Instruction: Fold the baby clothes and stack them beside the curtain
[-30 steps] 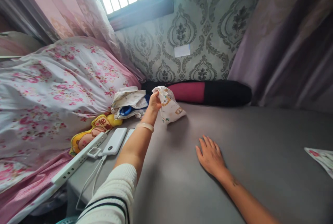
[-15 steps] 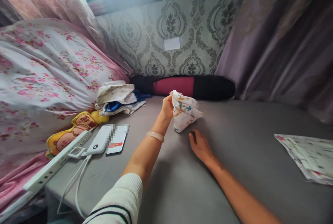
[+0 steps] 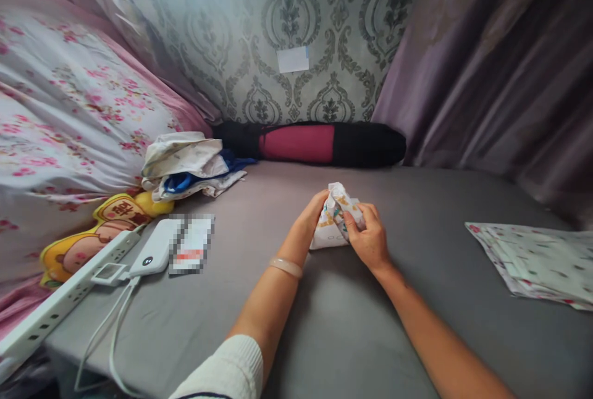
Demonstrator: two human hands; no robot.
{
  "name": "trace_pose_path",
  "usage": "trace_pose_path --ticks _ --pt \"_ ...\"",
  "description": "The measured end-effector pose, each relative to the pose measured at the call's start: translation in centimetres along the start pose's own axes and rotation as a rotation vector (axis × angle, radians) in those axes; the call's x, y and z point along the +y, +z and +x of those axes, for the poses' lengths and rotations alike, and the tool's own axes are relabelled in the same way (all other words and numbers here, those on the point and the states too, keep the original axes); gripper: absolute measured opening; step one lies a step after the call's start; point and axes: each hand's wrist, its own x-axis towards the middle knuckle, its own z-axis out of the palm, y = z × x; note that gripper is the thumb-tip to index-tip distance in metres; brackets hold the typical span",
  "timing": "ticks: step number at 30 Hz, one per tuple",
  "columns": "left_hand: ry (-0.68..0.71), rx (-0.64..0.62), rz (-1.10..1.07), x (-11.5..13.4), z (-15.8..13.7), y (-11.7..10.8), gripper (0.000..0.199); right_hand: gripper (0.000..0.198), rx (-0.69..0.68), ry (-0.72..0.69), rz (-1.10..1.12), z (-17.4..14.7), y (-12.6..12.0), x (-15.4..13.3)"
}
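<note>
A small white cloth (image 3: 330, 237) with orange and green prints is bunched up between my hands, just over the grey sheet (image 3: 343, 325). My left hand (image 3: 319, 209) grips its left side, fingers mostly hidden behind the fabric. On the right side, my right hand (image 3: 373, 239) pinches the cloth between thumb and fingers. The garment's exact kind cannot be made out while it is crumpled. A pale bangle (image 3: 286, 267) circles my left wrist.
A heap of white and blue clothes (image 3: 189, 161) lies back left, beside a yellow plush toy (image 3: 115, 220). Nearer are a power strip (image 3: 69, 294), a white power bank (image 3: 156, 247) with cables and a phone (image 3: 192, 244). Folded cloths (image 3: 537, 260) lie right; a black-and-red bag (image 3: 296, 142) lines the wall.
My right hand has risen from the sheet and taken hold of the cloth's right side. The left hand has lowered the cloth a little. The view has tilted down and turned right.
</note>
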Motion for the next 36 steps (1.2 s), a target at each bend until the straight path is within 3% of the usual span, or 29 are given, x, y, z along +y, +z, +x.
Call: trace_pose_path --ticks 3,7,10,16,23,26,28,32,36 --pt "-0.028 0.121 0.022 0.4 -0.1 -0.1 0.028 0.020 0.065 0.062 -0.025 0.5 -0.2 0.7" --pt "0.136 0.285 0.260 1.7 -1.4 0.0 0.032 0.023 0.139 0.210 -0.056 1.4 -1.0 2.2" --pt "0.208 0.249 0.457 2.3 -2.9 0.7 0.037 0.028 0.143 0.306 -0.011 1.8 -1.5 3.1" --pt "0.176 0.177 0.729 2.2 -4.3 1.9 0.030 0.031 0.153 0.353 0.069 2.8 -2.6 3.5" --pt "0.014 -0.169 0.465 3.4 -4.3 0.5 0.021 0.028 0.187 0.429 0.264 4.6 -5.2 4.7" --pt "0.000 -0.221 0.355 3.9 -4.3 -0.1 0.022 0.025 0.264 0.478 0.395 5.5 -6.7 4.0" --pt "0.010 -0.177 0.292 4.2 -4.3 -0.4 0.021 0.023 0.296 0.507 0.474 6.1 -7.8 3.2" --pt "0.072 0.036 0.156 5.4 -4.2 -1.1 0.018 0.017 0.343 0.555 0.525 6.7 -10.0 1.5" --pt "0.301 0.228 0.121 7.4 -4.8 -1.9 0.017 0.014 0.187 0.584 0.499 6.5 -11.4 0.2"
